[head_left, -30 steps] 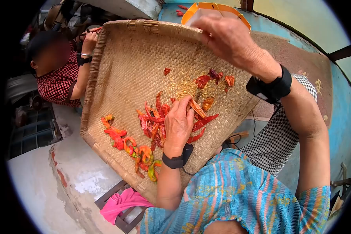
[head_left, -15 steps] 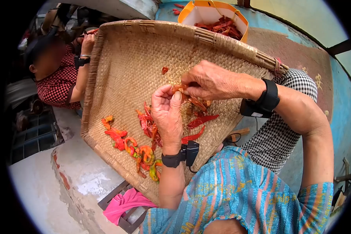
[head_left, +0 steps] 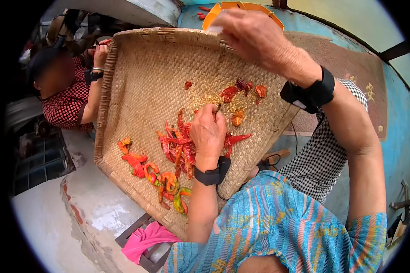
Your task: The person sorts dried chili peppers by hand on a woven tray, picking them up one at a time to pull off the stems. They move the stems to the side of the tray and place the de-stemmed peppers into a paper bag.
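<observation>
A wide woven basket [head_left: 141, 86] lies in front of me. Over its middle, my left hand [head_left: 208, 132] is closed in a pinch, and a small dark stem of a chili pepper [head_left: 219, 107] shows at its fingertips. Dried red chili peppers [head_left: 177, 145] are heaped beside and partly under that hand. Loose yellow seeds [head_left: 209, 98] and torn red pieces [head_left: 229, 93] are scattered just beyond it. My right hand [head_left: 257, 43] is raised at the far rim, overlapping an orange-edged box [head_left: 278, 22]; motion smears its fingers, and the hand hides the box's contents.
Twisted red, orange and green chili peppers [head_left: 170, 182] lie along the basket's near left side. Another person [head_left: 68, 86] sits beyond its left rim. A pink cloth [head_left: 146, 241] hangs over a dark frame at lower left. A brown mat [head_left: 346, 63] covers floor at the right.
My hands have parted from the torn chili pepper they held together. The right has swung up and away over the box; the left has dropped toward the heap of dried peppers.
</observation>
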A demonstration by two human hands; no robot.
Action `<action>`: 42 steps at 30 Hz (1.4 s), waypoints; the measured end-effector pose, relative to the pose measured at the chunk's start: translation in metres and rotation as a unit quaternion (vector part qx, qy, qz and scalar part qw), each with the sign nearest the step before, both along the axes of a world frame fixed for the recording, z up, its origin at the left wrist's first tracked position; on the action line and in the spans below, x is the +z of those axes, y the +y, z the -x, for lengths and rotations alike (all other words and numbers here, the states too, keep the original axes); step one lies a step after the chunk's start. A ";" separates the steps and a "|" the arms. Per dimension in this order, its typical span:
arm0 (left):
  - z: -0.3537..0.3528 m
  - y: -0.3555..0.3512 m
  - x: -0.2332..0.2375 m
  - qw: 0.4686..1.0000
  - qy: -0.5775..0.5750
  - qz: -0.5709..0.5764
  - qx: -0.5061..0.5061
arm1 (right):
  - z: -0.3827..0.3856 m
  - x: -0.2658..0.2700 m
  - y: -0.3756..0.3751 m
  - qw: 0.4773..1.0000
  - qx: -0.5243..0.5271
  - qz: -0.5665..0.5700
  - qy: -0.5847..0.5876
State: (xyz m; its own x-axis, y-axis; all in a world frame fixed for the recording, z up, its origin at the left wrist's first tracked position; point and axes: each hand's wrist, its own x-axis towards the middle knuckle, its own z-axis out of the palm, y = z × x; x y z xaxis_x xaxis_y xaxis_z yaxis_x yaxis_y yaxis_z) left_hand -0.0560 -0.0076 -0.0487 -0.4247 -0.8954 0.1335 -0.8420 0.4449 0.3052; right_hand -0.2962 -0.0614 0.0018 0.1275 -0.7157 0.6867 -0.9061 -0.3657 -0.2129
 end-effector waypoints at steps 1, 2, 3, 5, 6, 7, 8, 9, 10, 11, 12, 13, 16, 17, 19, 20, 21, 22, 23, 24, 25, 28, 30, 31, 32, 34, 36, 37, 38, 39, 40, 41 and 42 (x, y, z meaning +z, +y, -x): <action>-0.001 0.000 0.004 1.000 -0.002 0.001 -0.001 | -0.011 -0.004 0.011 0.990 0.107 -0.068 -0.063; -0.001 0.001 0.009 0.983 0.153 -0.088 0.055 | -0.023 -0.010 0.017 0.961 0.176 -0.184 -0.110; -0.002 0.001 0.012 0.931 0.301 -0.176 0.109 | -0.034 -0.019 0.028 0.924 0.252 -0.227 -0.174; -0.016 -0.003 0.008 0.862 0.456 -0.204 0.086 | -0.049 -0.011 0.045 0.849 0.268 -0.420 -0.175; -0.015 -0.001 0.014 0.845 0.483 -0.217 0.076 | -0.058 -0.027 0.047 0.847 0.299 -0.384 -0.216; -0.013 0.001 0.021 0.827 0.510 -0.229 0.067 | -0.065 -0.033 0.049 0.840 0.330 -0.346 -0.254; -0.010 0.004 0.027 0.827 0.510 -0.228 0.069 | -0.068 -0.037 0.049 0.840 0.332 -0.347 -0.253; -0.004 0.008 0.031 0.827 0.513 -0.224 0.061 | -0.071 -0.034 0.049 0.825 0.326 -0.377 -0.266; -0.001 0.010 0.033 0.827 0.515 -0.221 0.054 | -0.073 -0.032 0.049 0.809 0.319 -0.407 -0.279; -0.001 0.011 0.032 0.826 0.515 -0.222 0.055 | -0.073 -0.032 0.050 0.808 0.319 -0.409 -0.278; -0.001 0.012 0.032 0.822 0.524 -0.216 0.060 | -0.073 -0.031 0.050 0.782 0.329 -0.419 -0.321; -0.002 0.013 0.032 0.817 0.533 -0.210 0.064 | -0.073 -0.028 0.050 0.755 0.339 -0.429 -0.363; -0.006 0.016 0.040 0.845 0.511 -0.147 0.052 | -0.056 -0.012 0.046 0.865 0.299 -0.290 -0.280; -0.014 0.017 0.039 0.845 0.510 -0.149 0.054 | -0.051 -0.006 0.041 0.873 0.288 -0.287 -0.270; -0.035 0.021 0.034 0.919 0.327 -0.216 0.039 | -0.033 0.004 0.029 0.947 0.209 -0.137 -0.204; -0.041 0.023 0.033 0.946 0.228 -0.232 0.001 | -0.025 0.003 0.021 0.978 0.143 -0.040 -0.149; -0.042 0.028 0.033 0.945 0.228 -0.233 0.002 | -0.013 0.009 0.011 0.986 0.110 0.066 -0.104; -0.041 0.033 0.032 0.960 0.155 -0.232 -0.032 | -0.002 0.021 0.010 0.993 0.062 0.013 -0.102; -0.039 0.036 0.031 0.968 0.081 -0.228 -0.067 | 0.008 0.027 0.011 0.994 0.014 -0.040 -0.100; -0.037 0.038 0.029 0.968 0.082 -0.229 -0.067 | 0.018 0.021 0.000 0.995 -0.023 -0.043 -0.082; -0.034 0.041 0.025 0.974 0.072 -0.194 -0.088 | 0.025 0.020 -0.007 0.995 -0.059 -0.047 -0.063; -0.029 0.044 0.021 0.983 0.051 -0.134 -0.118 | 0.046 0.011 -0.008 0.993 -0.103 -0.050 -0.033; -0.029 0.043 0.021 0.983 0.051 -0.130 -0.116 | 0.043 0.008 -0.006 0.991 -0.132 -0.005 0.005; -0.029 0.042 0.021 0.984 0.050 -0.127 -0.118 | 0.037 0.004 -0.006 0.991 -0.132 -0.004 0.006; -0.030 0.042 0.021 0.984 0.052 -0.125 -0.117 | 0.029 -0.003 -0.006 0.998 -0.056 0.009 0.000; -0.030 0.041 0.021 0.984 0.045 -0.129 -0.111 | 0.003 -0.008 0.005 0.993 0.109 -0.021 -0.037; -0.029 0.041 0.021 0.985 0.044 -0.121 -0.111 | -0.030 -0.006 0.039 0.950 0.251 -0.183 -0.024; -0.030 0.040 0.022 0.986 0.039 -0.116 -0.113 | -0.042 -0.010 0.051 0.906 0.300 -0.299 0.021; -0.030 0.040 0.022 0.986 0.040 -0.116 -0.113 | -0.051 -0.020 0.059 0.900 0.313 -0.296 0.062; -0.031 0.040 0.022 0.985 0.045 -0.116 -0.117 | -0.058 -0.031 0.065 0.893 0.326 -0.293 0.104; -0.031 0.040 0.021 0.985 0.050 -0.115 -0.121 | -0.062 -0.040 0.070 0.893 0.326 -0.293 0.106; -0.032 0.040 0.021 0.985 0.052 -0.113 -0.121 | -0.064 -0.047 0.073 0.906 0.313 -0.256 0.126; -0.034 0.040 0.019 0.985 0.044 -0.121 -0.117 | -0.065 -0.048 0.074 0.918 0.298 -0.219 0.145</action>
